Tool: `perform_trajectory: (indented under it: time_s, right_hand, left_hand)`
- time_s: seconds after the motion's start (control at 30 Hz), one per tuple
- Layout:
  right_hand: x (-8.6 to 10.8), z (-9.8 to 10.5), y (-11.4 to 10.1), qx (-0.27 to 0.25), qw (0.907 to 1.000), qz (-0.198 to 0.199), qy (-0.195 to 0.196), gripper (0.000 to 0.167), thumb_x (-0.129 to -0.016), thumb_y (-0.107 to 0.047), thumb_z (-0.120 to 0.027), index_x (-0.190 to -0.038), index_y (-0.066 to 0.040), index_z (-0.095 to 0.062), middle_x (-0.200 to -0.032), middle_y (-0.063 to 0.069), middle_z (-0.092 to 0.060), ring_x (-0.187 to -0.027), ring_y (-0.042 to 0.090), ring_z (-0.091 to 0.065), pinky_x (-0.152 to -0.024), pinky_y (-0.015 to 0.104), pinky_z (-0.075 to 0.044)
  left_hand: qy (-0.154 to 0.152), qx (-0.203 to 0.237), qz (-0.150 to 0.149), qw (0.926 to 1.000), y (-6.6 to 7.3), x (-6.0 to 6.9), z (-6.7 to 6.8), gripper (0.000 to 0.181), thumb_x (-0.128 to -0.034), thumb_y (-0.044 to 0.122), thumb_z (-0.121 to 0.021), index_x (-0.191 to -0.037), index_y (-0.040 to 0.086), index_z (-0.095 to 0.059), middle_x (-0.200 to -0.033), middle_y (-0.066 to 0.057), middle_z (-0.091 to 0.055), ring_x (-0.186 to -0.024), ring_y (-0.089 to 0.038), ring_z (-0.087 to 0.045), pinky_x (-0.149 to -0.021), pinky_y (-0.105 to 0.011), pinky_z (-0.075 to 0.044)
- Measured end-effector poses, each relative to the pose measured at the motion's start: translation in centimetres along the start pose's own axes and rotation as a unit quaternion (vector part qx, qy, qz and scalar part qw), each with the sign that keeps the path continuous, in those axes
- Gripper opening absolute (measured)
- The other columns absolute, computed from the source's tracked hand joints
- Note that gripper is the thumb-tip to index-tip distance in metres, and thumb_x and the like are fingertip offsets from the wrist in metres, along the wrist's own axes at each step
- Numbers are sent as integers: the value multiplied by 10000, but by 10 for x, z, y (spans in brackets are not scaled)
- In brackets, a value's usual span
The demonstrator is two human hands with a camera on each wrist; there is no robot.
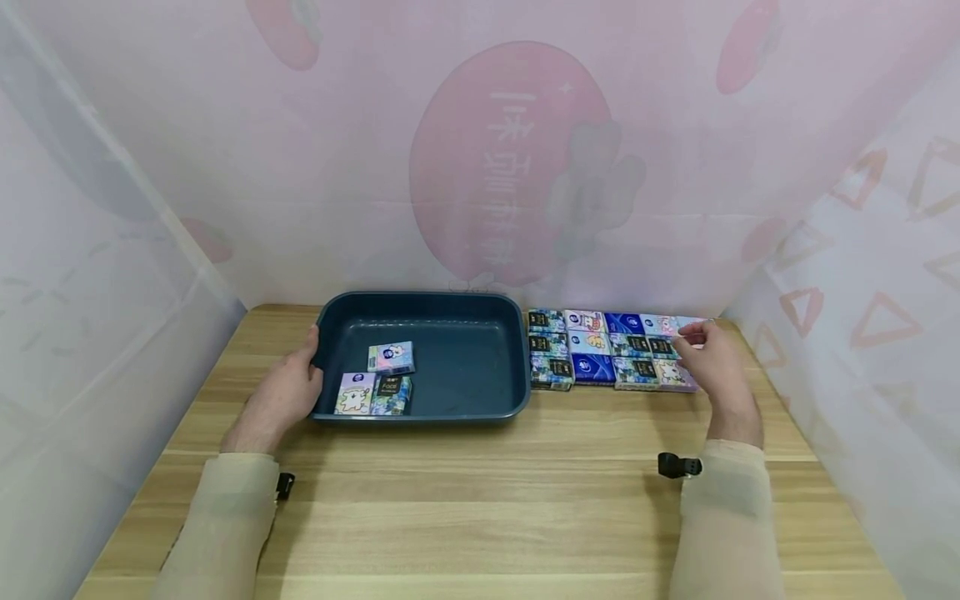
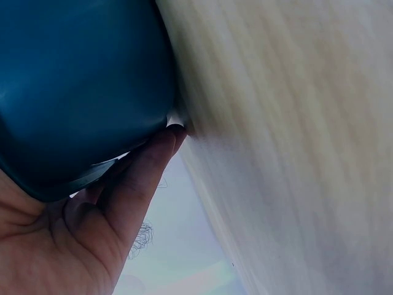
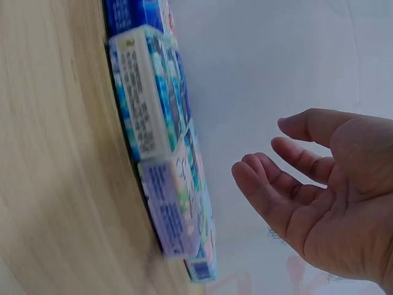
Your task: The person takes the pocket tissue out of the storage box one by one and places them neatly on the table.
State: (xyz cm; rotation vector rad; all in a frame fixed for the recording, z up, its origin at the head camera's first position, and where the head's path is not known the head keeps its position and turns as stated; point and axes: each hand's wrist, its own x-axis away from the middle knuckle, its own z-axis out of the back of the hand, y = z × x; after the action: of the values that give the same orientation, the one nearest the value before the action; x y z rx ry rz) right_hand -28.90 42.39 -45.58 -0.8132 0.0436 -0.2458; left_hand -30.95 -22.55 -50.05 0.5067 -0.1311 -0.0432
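A dark teal tray stands on the table with three small tissue packs inside, toward its left. At its left end, my left hand holds the tray wall; the left wrist view has the fingers lying beneath the rim against the outer side. To the right of the tray, several tissue packs lie side by side in rows, some blue, some floral, some pastel. My right hand hovers over the right end of these rows, fingers parted and loosely bent. In the right wrist view nothing is between thumb and fingers.
The wooden table stretches in front of the tray and packs. Printed cloth walls enclose it at the back and both sides. Dark wrist straps sit at the sleeve cuffs.
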Motion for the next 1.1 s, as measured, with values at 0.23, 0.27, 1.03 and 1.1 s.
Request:
perform_trajectory:
  time_s: [0.23, 0.27, 1.03, 1.1]
  right_hand:
    - [4, -16, -29, 9, 9995, 254, -177, 570, -1238, -309, -525, -1645, 89, -520, -1650, 370, -572, -1453, 556, -659, -1080, 491, -632]
    - [4, -18, -32, 19, 9993, 305, -206, 579, -1238, -315, -524, -1657, 85, -517, -1668, 369, -564, -1492, 569, -631, -1139, 574, -612]
    - [22, -79, -102, -163, 9914, 1051, -760, 507, -1234, -274, -592, -1671, -19, -556, -1688, 270, -614, -1581, 493, -604, -1270, 666, -544]
    - [23, -85, -107, -155, 9902, 1145, -782, 498, -1231, -276, -603, -1661, -27, -571, -1696, 258, -616, -1573, 482, -617, -1270, 658, -546]
  left_hand:
    - [20, 49, -11, 10000, -2, -1, -1, 771, -1201, 125, -422, -1876, 15, -64, -1481, -436, -613, -610, -226, -483, -613, -394, -431]
    - [23, 48, -12, 10000, -2, -1, -1, 773, -1200, 125, -422, -1876, 15, -63, -1448, -430, -620, -607, -225, -483, -610, -392, -431]
    - [9, -18, 28, 10000, -1, -1, -1, 774, -1208, 131, -427, -1879, 25, -56, -1520, -428, -590, -646, -238, -508, -645, -393, -451]
    - [14, 2, 7, 10000, -1, -1, -1, 774, -1207, 130, -429, -1878, 23, -59, -1487, -421, -604, -640, -236, -503, -633, -393, -445]
